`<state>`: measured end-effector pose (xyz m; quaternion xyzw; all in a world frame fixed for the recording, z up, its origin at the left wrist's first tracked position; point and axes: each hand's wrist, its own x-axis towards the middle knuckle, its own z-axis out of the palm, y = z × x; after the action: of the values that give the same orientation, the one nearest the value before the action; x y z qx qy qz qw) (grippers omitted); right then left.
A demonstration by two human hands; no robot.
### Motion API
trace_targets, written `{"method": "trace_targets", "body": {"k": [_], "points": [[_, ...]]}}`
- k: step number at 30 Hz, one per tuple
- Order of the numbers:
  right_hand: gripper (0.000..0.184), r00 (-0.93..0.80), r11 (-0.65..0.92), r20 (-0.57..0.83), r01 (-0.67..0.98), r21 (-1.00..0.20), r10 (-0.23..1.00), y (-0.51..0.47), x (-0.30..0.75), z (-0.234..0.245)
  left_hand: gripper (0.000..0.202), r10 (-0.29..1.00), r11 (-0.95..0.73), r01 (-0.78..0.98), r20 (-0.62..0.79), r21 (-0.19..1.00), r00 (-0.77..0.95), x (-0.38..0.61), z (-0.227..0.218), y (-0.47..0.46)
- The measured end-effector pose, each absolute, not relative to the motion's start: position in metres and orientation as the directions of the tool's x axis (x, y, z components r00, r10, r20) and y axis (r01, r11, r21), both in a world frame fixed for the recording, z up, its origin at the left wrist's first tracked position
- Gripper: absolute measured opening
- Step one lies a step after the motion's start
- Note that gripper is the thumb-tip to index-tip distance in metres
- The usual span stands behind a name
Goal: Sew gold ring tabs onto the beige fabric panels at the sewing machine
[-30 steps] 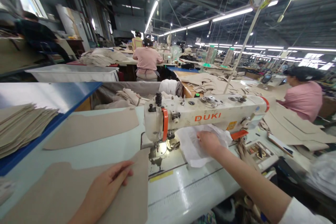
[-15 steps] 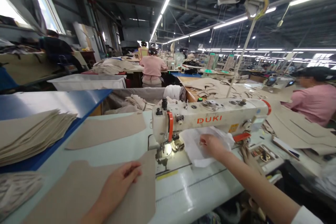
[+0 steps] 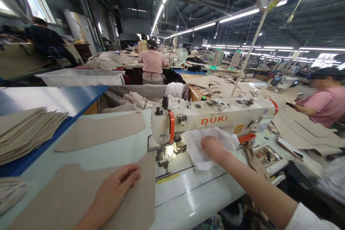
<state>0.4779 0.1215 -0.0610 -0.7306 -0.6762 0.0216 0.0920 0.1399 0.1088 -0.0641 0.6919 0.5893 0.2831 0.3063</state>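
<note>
Orange capitals reading "DUKI" (image 3: pixel 214 120) run along the arm of the white sewing machine (image 3: pixel 185 115). Lower down, near its right end, is a yellow sticker (image 3: pixel 238 128) whose print is too small to read, and further right a round blue mark (image 3: pixel 265 111) that cannot be made out either. A ruler scale (image 3: pixel 185 196) is marked along the front of the pale worktop (image 3: pixel 196 208); its figures are illegible. A plain yellow strip (image 3: pixel 168 178) lies just in front of the machine's metal plate.

The left hand (image 3: pixel 115 187) rests on a large beige piece (image 3: pixel 61 194), which lies flat on the worktop to the left of the needle, its right part close to the metal plate. The fingers are loosely bent, thumb near the forefinger; whether they pinch the piece, I cannot tell.

The right hand (image 3: pixel 215 149) touches a thin white sheet (image 3: pixel 196 154) beneath the machine's arm, its fingers curled in; whether they grip it is hidden. Behind the large piece lies a second beige piece (image 3: pixel 102 131), and at far left a stack of beige pieces (image 3: pixel 27 133) sits on a blue worktop (image 3: pixel 78 97).
</note>
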Motion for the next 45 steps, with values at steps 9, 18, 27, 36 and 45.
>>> {"method": "trace_targets", "body": {"k": [9,18,27,36,45], "points": [[0.011,0.114,0.088,0.254,0.742,-0.665,0.96,0.088,0.483,-0.069,0.036,0.988,-0.114,0.621,0.024,0.776,0.151,0.139,-0.069,0.107],[0.03,0.135,0.185,0.187,0.023,-0.982,0.973,0.041,0.439,-0.067,0.029,0.979,-0.118,0.487,0.018,0.866,0.204,0.148,-0.071,0.094],[0.033,0.006,0.117,0.117,-0.048,-0.992,0.993,0.037,0.382,-0.072,0.024,0.951,-0.01,0.143,-0.035,0.99,0.308,0.201,-0.057,0.054],[0.03,-0.061,0.017,0.028,-0.185,-0.983,0.998,0.035,0.37,-0.071,0.031,0.933,0.04,0.118,-0.08,0.992,0.35,0.191,-0.06,0.052],[0.031,-0.142,-0.068,-0.035,-0.235,-0.97,0.989,0.033,0.36,-0.075,0.037,0.886,0.144,0.064,-0.157,0.988,0.436,0.19,-0.059,0.049]]}}
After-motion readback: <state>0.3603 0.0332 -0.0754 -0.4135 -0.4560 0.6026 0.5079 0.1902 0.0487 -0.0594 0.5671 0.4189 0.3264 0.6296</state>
